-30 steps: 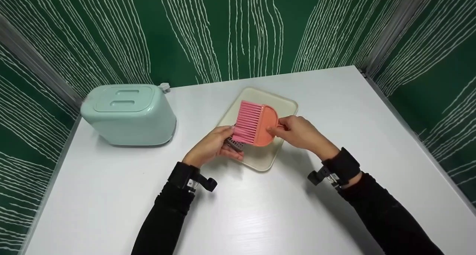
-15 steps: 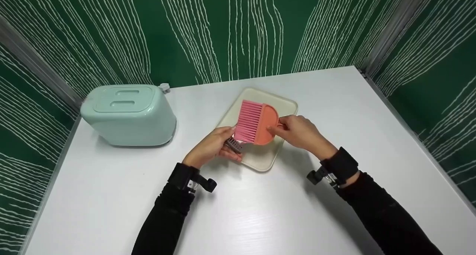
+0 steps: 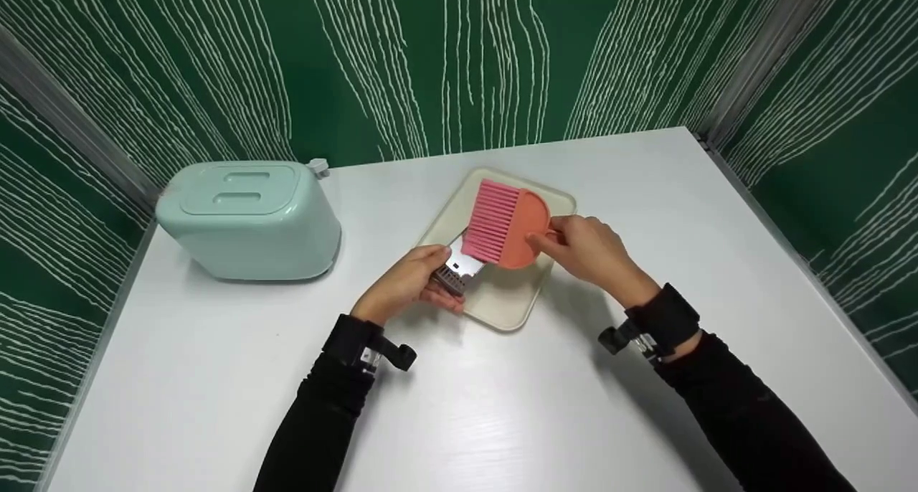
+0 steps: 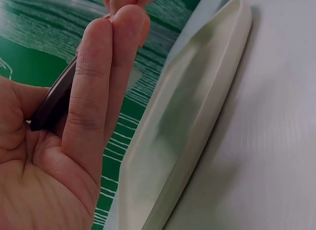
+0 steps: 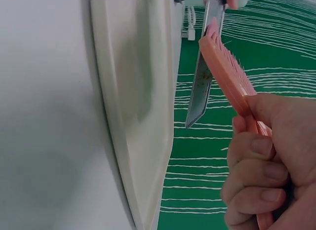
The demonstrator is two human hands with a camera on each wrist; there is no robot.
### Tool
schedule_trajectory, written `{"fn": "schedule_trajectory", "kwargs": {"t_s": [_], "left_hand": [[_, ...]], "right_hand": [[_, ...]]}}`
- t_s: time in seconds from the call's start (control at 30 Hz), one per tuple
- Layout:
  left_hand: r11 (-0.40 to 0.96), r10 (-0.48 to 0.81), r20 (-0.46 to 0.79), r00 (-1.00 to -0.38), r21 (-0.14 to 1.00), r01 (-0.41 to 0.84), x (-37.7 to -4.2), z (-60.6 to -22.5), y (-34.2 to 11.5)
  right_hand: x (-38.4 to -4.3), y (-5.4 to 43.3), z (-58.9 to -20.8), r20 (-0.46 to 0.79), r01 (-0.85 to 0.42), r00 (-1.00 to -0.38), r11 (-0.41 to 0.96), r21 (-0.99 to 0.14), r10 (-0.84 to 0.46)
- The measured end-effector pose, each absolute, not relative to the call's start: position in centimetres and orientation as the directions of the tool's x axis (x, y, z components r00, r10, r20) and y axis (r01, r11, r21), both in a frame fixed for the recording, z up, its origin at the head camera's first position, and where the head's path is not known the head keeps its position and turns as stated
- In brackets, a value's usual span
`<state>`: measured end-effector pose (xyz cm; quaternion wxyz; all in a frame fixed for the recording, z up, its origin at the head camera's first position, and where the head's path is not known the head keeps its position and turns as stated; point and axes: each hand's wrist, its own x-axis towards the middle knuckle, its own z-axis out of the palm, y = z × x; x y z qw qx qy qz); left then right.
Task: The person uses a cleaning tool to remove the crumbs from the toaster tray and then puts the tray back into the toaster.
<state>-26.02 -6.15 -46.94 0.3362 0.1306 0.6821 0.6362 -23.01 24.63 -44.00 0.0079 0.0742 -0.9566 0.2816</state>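
Note:
Over a shallow cream tray [image 3: 502, 313], my left hand [image 3: 405, 280] pinches the slotted dark end of a slim metal crumb tray [image 3: 465, 264] between thumb and fingers. In the left wrist view, two straight fingers hide much of the dark end [image 4: 57, 99]. My right hand [image 3: 592, 252] grips the handle of a brush [image 3: 527, 230] with an orange body and pink bristles. The bristles overlap the crumb tray's far part in the head view. In the right wrist view the brush [image 5: 224, 72] meets the tilted metal [image 5: 200, 87], which carries small brown specks.
A mint-green toaster [image 3: 251, 226] with a lidded top stands at the left, a white plug [image 3: 318, 167] behind it. The cream tray lies flat on the white table [image 3: 459, 406]. Green walls with white lines enclose the back and sides.
My right hand has moved the brush right and away from me along the crumb tray, baring more of its metal face. The left hand stays almost still.

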Motion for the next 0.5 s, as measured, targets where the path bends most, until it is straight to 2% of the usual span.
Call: {"fn": "schedule_trajectory", "kwargs": {"t_s": [0.23,0.5], "left_hand": [[0.134,0.614,-0.279,-0.738,0.959,-0.251,-26.0,-47.1,-6.2],[0.138,0.625,-0.268,-0.733,0.963,-0.233,-26.1,-46.9,-5.9]], "right_hand": [[-22.4,24.4,-43.1,0.049,-0.186,-0.98,0.788,-0.586,-0.195],[-21.7,23.3,-43.3,0.049,-0.215,-0.973,0.819,-0.531,-0.224]]}}
